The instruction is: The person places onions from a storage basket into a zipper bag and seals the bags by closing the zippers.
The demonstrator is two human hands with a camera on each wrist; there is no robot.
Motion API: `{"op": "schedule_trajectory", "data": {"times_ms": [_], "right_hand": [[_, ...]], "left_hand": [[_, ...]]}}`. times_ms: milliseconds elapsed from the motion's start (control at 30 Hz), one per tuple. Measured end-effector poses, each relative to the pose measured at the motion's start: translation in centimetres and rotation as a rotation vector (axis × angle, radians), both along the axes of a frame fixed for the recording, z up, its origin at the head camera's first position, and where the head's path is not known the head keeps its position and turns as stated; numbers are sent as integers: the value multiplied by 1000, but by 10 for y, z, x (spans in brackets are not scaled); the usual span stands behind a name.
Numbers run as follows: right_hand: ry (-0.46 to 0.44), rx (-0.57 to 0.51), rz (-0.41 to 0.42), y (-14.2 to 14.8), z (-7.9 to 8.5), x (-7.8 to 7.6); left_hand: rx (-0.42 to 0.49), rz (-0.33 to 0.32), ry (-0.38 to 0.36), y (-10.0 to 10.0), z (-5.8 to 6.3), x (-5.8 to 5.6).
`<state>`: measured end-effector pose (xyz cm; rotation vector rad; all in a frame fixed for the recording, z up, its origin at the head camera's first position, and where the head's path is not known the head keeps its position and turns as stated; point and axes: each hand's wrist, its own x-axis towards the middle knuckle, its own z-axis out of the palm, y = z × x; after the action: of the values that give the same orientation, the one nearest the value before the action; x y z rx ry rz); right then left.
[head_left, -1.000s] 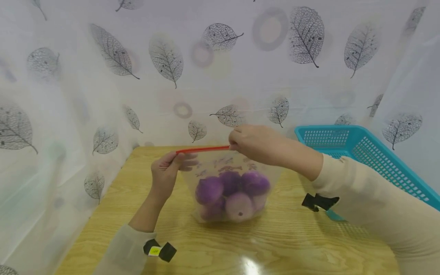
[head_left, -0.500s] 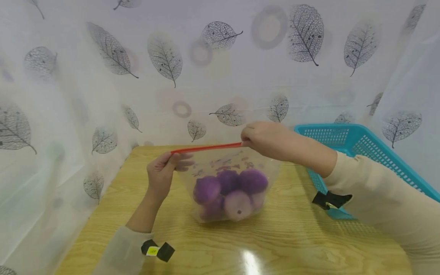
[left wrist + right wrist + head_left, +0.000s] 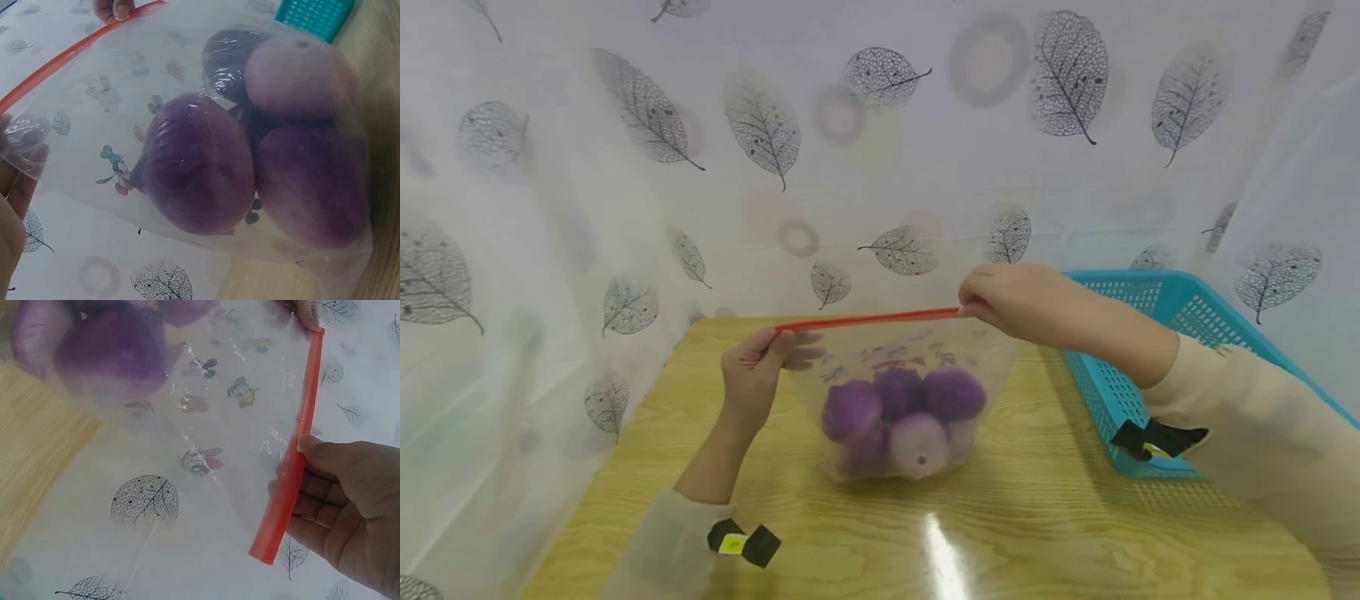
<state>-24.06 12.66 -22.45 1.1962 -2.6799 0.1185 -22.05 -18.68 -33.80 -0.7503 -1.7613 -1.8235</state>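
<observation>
A clear zip bag [image 3: 865, 354] with a red seal strip [image 3: 872, 320] along its top stands on the table, printed with small cartoon figures. Inside it sit several purple onions [image 3: 953, 393], one of them turned with its pale root end outward. My left hand [image 3: 751, 379] pinches the bag's top left corner between thumb and fingers, some fingers showing through the film behind. Toward the strip's right end, my right hand [image 3: 1030, 304] pinches the red strip; in the right wrist view the thumb [image 3: 319, 450] lies on it, with a length of strip extending past the grip.
A turquoise perforated basket [image 3: 1097, 392] stands on the right of the wood-grain table [image 3: 1015, 517], partly behind the right forearm. A white leaf-patterned sheet [image 3: 880, 167] hangs behind and along the sides.
My right hand has slid rightward along the red strip, from near its middle toward its right end. The left hand keeps its corner, having shifted slightly left. The onions stay nearly in place.
</observation>
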Motion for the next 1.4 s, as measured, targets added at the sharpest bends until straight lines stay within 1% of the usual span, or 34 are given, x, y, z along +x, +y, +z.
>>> {"op": "schedule_trajectory", "data": {"times_ms": [233,400,500,767,900,1100,1200,1333,1400], "right_hand": [[-9,-3,-10,14,0,-1],[13,-9,-8,22,1,-1],[18,-11,-11,27,2,-1],[-13,4,-56,39,6,-1],[15,-13,-45,45,6,1],[83,-55,5,53,4,4],[112,-76,34,58,2,7],[126,-91,41,62,-2,13],[120,-96,31,64,-3,16]], "left_hand": [[-20,21,-8,-1,2,1],[-3,20,28,-5,1,2],[-2,32,42,-7,0,2],[-2,71,15,-12,0,2],[21,60,6,-11,0,3],[38,27,47,-6,3,4],[33,20,53,-3,4,5],[26,17,47,-1,2,7],[28,3,54,0,1,8]]}}
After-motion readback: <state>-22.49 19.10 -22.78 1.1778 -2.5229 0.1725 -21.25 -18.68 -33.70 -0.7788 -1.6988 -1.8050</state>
